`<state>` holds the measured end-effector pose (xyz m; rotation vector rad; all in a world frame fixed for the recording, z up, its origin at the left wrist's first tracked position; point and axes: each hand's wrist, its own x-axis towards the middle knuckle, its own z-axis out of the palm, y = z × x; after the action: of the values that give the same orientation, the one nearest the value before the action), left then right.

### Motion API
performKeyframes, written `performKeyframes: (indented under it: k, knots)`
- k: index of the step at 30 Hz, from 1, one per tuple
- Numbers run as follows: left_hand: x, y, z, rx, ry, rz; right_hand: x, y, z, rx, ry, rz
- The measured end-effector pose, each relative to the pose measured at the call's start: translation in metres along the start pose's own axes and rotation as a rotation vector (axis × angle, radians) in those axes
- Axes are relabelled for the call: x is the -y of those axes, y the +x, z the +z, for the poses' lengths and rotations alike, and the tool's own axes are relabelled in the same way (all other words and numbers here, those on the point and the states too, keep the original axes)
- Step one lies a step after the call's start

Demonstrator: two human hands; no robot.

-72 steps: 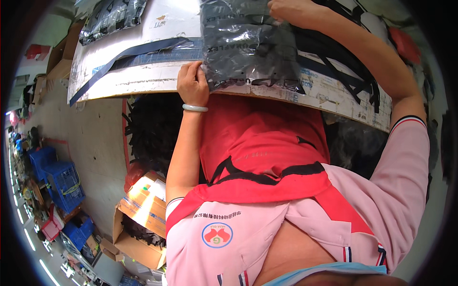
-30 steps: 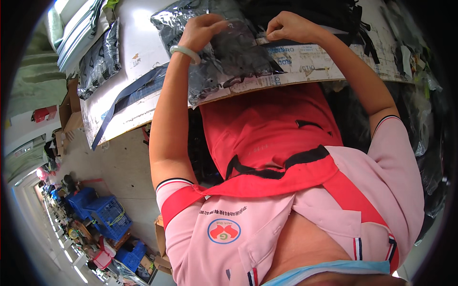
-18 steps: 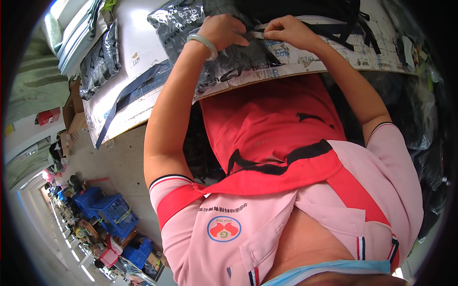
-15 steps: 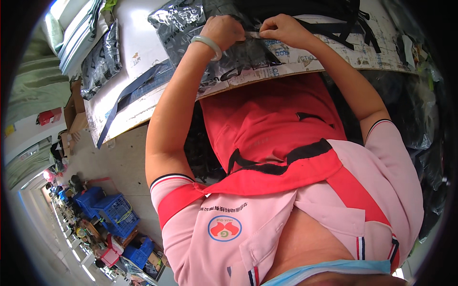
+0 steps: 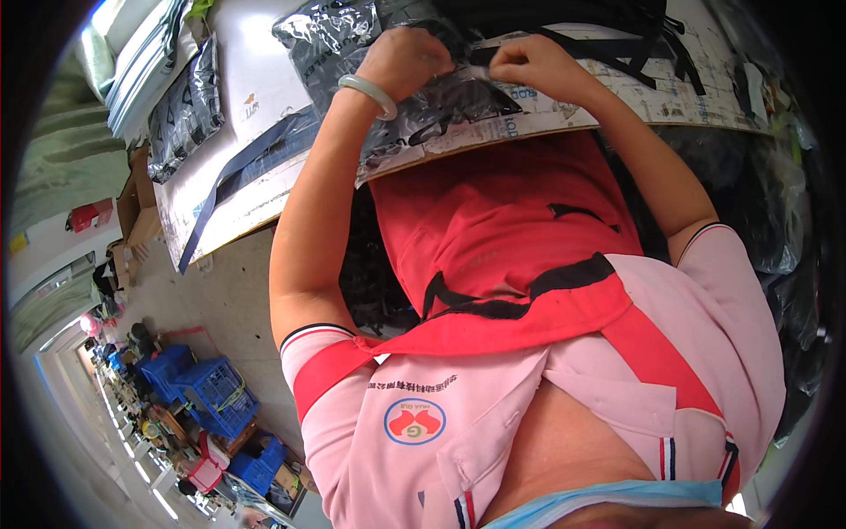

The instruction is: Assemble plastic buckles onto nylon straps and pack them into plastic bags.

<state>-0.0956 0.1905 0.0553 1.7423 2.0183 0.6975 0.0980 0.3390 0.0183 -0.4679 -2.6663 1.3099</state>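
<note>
Near the front edge of the table, a clear plastic bag (image 5: 445,110) with dark contents lies below my hands. My left hand (image 5: 407,63), with a pale bangle on its wrist, is closed with curled fingers at the bag's upper part. My right hand (image 5: 539,67) is closed in a pinch a short way to the right. Crinkled clear film shows between the two sets of fingertips. What exactly each fingertip grips is partly hidden. Another shiny plastic-wrapped dark packet (image 5: 330,44) lies just left of my left hand.
The white, printed tabletop (image 5: 247,66) has a worn front edge. Black straps and dark fabric (image 5: 617,53) lie at the far right. A dark blue strap (image 5: 220,189) hangs over the left edge. A wrapped packet (image 5: 187,110) and stacked pale cloth (image 5: 145,62) are leftmost. Blue crates (image 5: 216,397) stand on the floor.
My right hand has shifted slightly right and down, widening the gap between my hands. My left hand has moved only a little, its wrist and bangle a bit to the left.
</note>
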Motion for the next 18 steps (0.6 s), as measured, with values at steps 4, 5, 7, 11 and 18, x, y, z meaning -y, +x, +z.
performKeyframes:
  k: [4,5,7,11,18]
  knots:
    - [-0.006,-0.004,-0.003,-0.026,-0.035,-0.033,0.010,-0.020,0.002,0.040,0.247,0.125]
    - [-0.016,-0.004,-0.003,0.016,-0.025,-0.060,0.014,-0.023,0.002,-0.001,0.304,0.176]
    - [-0.022,-0.004,0.000,0.057,-0.009,-0.091,0.016,-0.024,0.006,-0.014,0.305,0.223]
    - [-0.011,-0.005,0.008,0.004,0.245,0.153,0.006,-0.030,0.031,-0.072,0.350,0.194]
    - [-0.015,-0.008,0.007,-0.029,0.149,0.116,0.024,-0.024,0.038,-0.097,0.407,0.294]
